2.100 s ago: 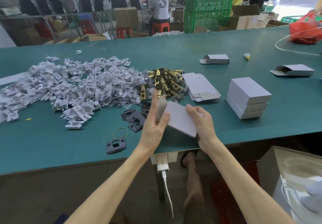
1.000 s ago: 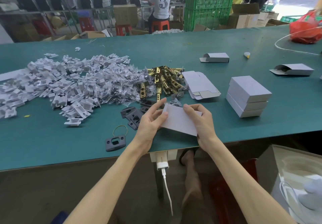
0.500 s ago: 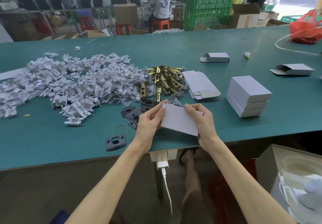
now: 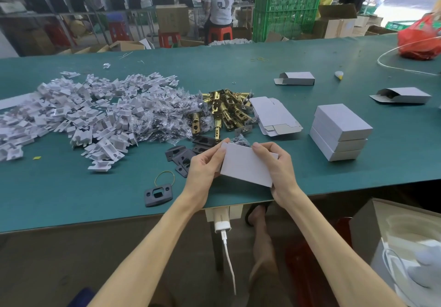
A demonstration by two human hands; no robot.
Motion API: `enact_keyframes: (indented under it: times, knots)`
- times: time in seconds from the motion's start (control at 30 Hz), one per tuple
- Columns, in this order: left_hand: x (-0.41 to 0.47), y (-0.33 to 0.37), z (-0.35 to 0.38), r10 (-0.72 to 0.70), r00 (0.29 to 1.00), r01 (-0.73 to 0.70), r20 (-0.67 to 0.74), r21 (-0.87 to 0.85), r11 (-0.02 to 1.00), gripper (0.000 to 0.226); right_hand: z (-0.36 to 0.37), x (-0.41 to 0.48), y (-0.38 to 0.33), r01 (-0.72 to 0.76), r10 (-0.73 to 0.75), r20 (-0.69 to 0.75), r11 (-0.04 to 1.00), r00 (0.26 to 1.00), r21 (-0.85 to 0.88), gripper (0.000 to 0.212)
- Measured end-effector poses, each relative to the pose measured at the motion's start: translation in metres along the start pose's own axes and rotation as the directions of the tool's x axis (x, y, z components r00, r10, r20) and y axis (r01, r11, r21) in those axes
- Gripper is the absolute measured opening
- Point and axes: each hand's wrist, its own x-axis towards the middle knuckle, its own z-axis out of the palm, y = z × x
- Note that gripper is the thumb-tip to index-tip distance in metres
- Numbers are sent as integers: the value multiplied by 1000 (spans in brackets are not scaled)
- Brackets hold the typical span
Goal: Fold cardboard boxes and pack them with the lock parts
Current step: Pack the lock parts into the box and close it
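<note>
I get a single view, worn on the head, facing forward and tipped down across the near edge of the green table (image 4: 71, 199). It sits close over the left hand (image 4: 202, 166) and right hand (image 4: 279, 170), which hold a white box (image 4: 245, 166) at mid-frame (the wide lens bows the table's edges). The far top reaches the green crates (image 4: 286, 3) and a seated person (image 4: 220, 1).

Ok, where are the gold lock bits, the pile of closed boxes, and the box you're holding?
gold lock bits (image 4: 224, 112): head view, on a brass tube mid-pile.
pile of closed boxes (image 4: 342, 121): head view, top face of the top box.
held box (image 4: 245, 167): head view, middle of its broad face.
</note>
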Motion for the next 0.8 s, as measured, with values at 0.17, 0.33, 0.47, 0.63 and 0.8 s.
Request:
enact_keyframes:
  times: [0.17,0.33,0.47,0.63,0.8]
  knots:
    - [-1,0,0,17,999,-19,29,58,998,39,0,3,2,10,-10,-21,1000,1000,-9,37]
    - [-3,3,0,16,998,-19,53,47,999,42,1,4,4,17,-18,-42,1000,999,-16,43]
    - [-4,3,0,12,998,-17,69,71,997,43,1,5,6,9,-11,-54,1000,998,-27,43]
    - [-4,1,0,18,998,-25,64,116,993,43,1,5,9,44,-48,-43,995,998,-86,29]
    - [-3,0,1,16,998,-23,62,117,993,35,1,4,6,30,-32,-25,997,999,-68,35]
